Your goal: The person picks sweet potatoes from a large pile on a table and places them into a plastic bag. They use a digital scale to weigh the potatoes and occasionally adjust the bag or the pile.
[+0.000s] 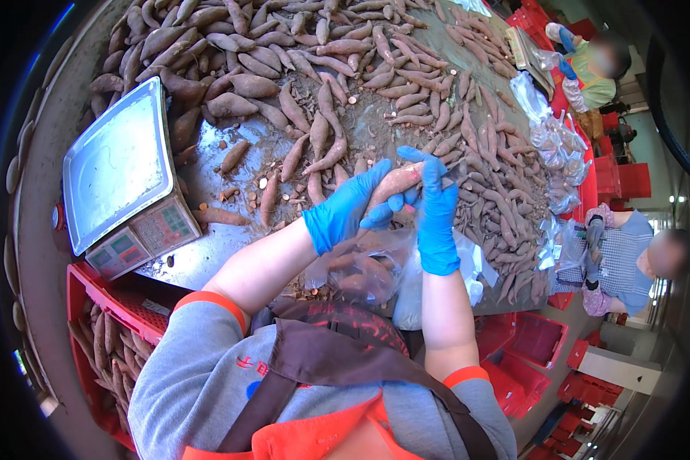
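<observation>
My left hand [345, 207], in a blue glove, grips a sweet potato [395, 181] that slants up to the right. At its far end is my right hand [439, 213], also gloved in blue, with fingers around what looks like a small knife [453, 174]; a dark blade shows beside the fingers, and the grip is mostly hidden. Below both hands, a clear plastic bag [374, 273] with sweet potatoes in it lies at the table's near edge. Small cut ends [263, 183] are scattered on the metal tabletop [207, 253] to the left.
A large heap of sweet potatoes [253, 86] covers the far side; smaller ones [500, 213] lie to the right. A weighing scale [121, 167] stands left, above a red crate [86, 287] of sweet potatoes. Filled bags [560, 149] line the right edge, where two people [595, 75] [621, 259] stand.
</observation>
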A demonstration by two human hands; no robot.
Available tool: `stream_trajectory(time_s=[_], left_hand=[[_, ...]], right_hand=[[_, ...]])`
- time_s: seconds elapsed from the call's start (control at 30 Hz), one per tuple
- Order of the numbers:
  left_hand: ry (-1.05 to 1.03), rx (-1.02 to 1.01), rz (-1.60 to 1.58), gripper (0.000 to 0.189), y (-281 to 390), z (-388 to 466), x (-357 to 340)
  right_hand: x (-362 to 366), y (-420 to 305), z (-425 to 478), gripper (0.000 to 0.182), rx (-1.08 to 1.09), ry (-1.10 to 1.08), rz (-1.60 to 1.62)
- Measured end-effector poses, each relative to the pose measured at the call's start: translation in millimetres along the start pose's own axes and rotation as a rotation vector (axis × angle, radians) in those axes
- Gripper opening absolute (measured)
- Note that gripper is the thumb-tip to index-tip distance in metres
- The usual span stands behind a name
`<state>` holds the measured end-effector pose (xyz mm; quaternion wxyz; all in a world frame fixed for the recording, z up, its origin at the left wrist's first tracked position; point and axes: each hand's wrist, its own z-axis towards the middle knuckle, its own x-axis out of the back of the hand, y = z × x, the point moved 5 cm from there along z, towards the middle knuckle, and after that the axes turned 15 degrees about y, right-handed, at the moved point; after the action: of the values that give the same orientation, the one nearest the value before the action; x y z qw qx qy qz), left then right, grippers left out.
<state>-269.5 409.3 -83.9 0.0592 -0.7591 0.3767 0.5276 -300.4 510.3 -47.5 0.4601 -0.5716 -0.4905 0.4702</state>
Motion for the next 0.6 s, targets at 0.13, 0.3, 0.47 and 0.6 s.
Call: stream_trajectory(time_s=[0.13, 0.3, 0.47, 0.6], left_hand=[[0.018, -0.052, 0.037, 0.044, 0, 1, 15], [0.096, -0.116, 0.339, 0.050, 6, -18, -2], [-0.126, -0.207, -0.041, 0.045, 5, -18, 7], [-0.038, -0.328, -0.534, 0.040, 36, 1, 31]], right_hand=[[6, -13, 0, 0.031, 0.311, -0.061, -0.283], [8, 1, 9, 0.019, 0.286, -0.155, -0.402], [48, 45, 20, 0.017, 0.053, -0.121, -0.696], [52, 49, 9, 0.020, 0.191, 0.002, -0.543]])
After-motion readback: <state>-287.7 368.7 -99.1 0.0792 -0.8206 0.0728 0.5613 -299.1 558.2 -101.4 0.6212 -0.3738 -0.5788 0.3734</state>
